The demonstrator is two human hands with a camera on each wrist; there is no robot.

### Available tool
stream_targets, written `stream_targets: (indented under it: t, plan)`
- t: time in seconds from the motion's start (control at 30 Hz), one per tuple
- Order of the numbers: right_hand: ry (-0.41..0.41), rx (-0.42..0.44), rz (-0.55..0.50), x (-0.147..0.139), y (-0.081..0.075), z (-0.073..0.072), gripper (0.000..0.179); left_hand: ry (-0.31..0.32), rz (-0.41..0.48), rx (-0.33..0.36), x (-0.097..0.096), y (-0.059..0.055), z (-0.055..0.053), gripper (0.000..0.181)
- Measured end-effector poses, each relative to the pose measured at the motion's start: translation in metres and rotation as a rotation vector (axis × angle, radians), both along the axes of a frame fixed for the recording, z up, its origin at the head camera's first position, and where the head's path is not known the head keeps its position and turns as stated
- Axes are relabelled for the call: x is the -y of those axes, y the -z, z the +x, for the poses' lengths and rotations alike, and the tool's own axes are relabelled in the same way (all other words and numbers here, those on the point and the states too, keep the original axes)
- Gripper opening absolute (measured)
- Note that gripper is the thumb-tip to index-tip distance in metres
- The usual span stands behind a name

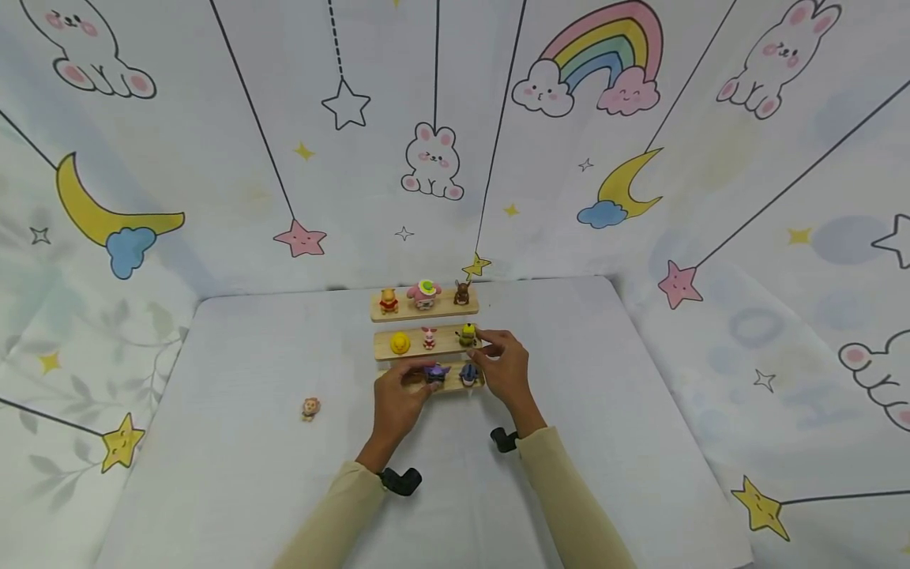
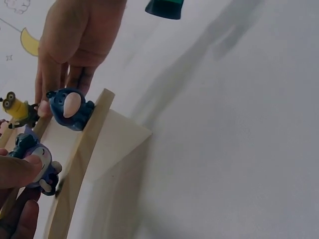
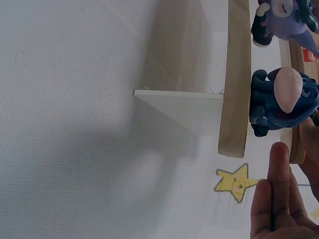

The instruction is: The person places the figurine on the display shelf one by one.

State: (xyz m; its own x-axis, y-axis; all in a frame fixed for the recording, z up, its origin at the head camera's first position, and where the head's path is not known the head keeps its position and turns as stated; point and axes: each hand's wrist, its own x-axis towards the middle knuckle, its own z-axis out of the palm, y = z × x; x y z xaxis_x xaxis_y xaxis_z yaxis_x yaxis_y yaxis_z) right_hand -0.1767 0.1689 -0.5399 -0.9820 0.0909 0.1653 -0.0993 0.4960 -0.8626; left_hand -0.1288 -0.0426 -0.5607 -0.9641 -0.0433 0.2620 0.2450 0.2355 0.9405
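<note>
My left hand (image 1: 400,401) pinches a purple figurine (image 1: 436,373) at the front wooden shelf; the left wrist view shows thumb and fingers around its body. Beside it on that shelf stands a blue donkey figurine (image 3: 284,99) with a pale muzzle. My right hand (image 1: 503,367) is at the right end of the middle shelf (image 1: 448,338), its fingertips by the yellow-and-green minion figurine (image 2: 19,110). Several of its fingers look straight in the right wrist view. A small pink pig figurine (image 1: 429,338) and a yellow round-topped figurine (image 1: 400,342) share the middle shelf.
On the back shelf (image 1: 394,316) stand a yellow bear figurine (image 1: 388,301), a pink figurine (image 1: 424,295) and a brown figurine (image 1: 462,293). A small tan figurine (image 1: 310,408) lies apart on the white table (image 1: 235,474). A patterned cloth backdrop (image 1: 384,182) surrounds the table.
</note>
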Motion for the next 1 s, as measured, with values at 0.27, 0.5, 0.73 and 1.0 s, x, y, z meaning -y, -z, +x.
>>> stream_targets:
  t: [0.27,0.5,0.73,1.0]
  plan:
    - [0.000,0.000,0.010,0.0008,0.0015,-0.0006,0.043,0.003,-0.070,-0.059,0.0007,0.0030,0.0020,0.041]
    - [0.003,-0.008,0.011,0.0006,0.0013,-0.0005,0.043,-0.017,-0.155,-0.075,0.0030,0.0020,0.0029,0.043]
    - [0.008,0.008,0.015,0.0006,0.0014,-0.0011,0.042,-0.040,-0.243,-0.078,0.0023,0.0018,0.0032,0.040]
    - [0.017,0.027,0.011,0.0011,0.0012,-0.0011,0.041,-0.016,-0.265,-0.055,-0.0002,0.0021,0.0039,0.039]
